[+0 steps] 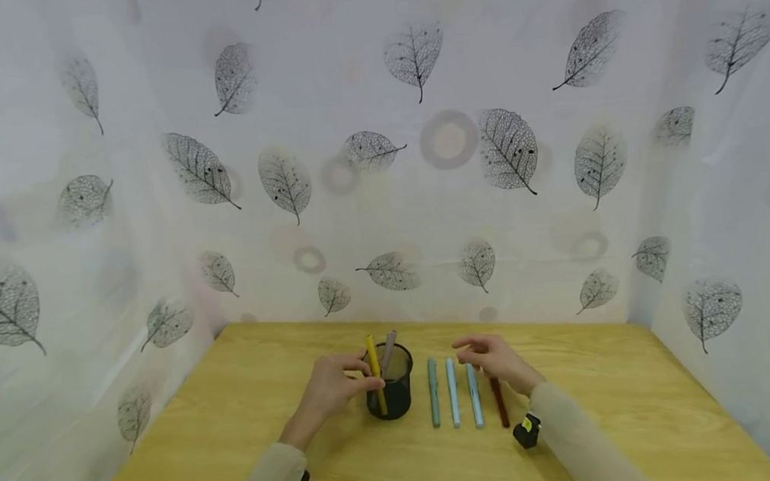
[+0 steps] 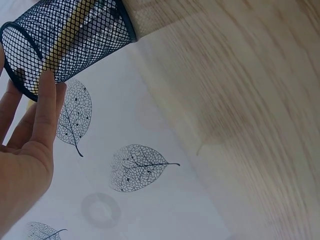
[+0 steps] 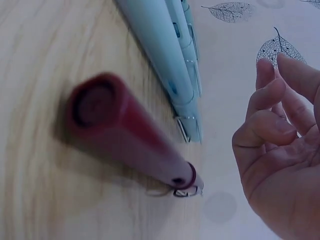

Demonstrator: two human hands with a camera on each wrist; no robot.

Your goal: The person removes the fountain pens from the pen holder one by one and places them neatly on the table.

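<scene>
A black mesh pen cup (image 1: 399, 400) stands on the table, with a yellow pen (image 1: 371, 349) and a grey-mauve pen (image 1: 389, 351) leaning in it. My left hand (image 1: 337, 382) holds the cup at its left side near the rim, fingers (image 2: 46, 107) against the mesh. To the right of the cup lie a grey-green pen (image 1: 434, 395), two pale blue pens, one of them (image 1: 453, 395) beside the other (image 1: 475, 401), and a dark red pen (image 1: 500, 404). Above the far ends of the right-hand pens hovers my right hand (image 1: 494, 357), fingers loosely bent, holding nothing.
The wood-grain table (image 1: 350, 473) ends at a white leaf-printed curtain (image 1: 382, 210) behind and at both sides. A small black device (image 1: 528, 430) is strapped at the right wrist.
</scene>
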